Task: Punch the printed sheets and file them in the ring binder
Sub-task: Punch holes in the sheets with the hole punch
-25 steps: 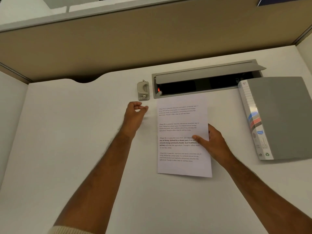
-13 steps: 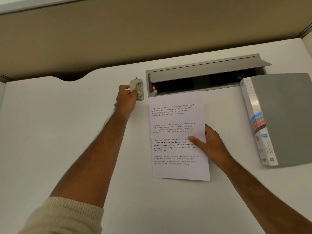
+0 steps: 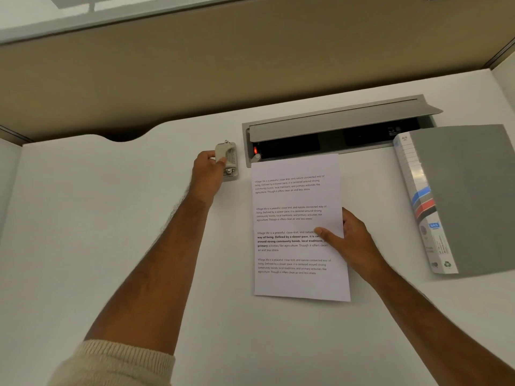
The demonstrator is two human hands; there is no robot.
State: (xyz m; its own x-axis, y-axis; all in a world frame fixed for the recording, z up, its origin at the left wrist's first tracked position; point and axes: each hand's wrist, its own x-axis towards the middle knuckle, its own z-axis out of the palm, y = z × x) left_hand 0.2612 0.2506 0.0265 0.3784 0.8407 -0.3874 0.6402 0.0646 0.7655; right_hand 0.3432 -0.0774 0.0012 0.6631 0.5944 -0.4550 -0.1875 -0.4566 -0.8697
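Note:
Printed sheets with four blocks of text lie in a neat pile in the middle of the white desk. My right hand grips their right edge, thumb on top and fingers hidden beneath. A small beige hole punch sits to the left of the sheets' top corner. My left hand grips the punch from its left side, fingers and thumb curled round it. A grey ring binder lies closed at the right, its labelled spine facing the sheets.
A grey cable tray with its lid raised is sunk into the desk just behind the sheets; a red light glows at its left end. A beige partition wall closes off the back of the desk.
My left hand has reached forward from beside the sheets to the hole punch and closed its fingers round it. My right hand has stayed on the sheets' right edge.

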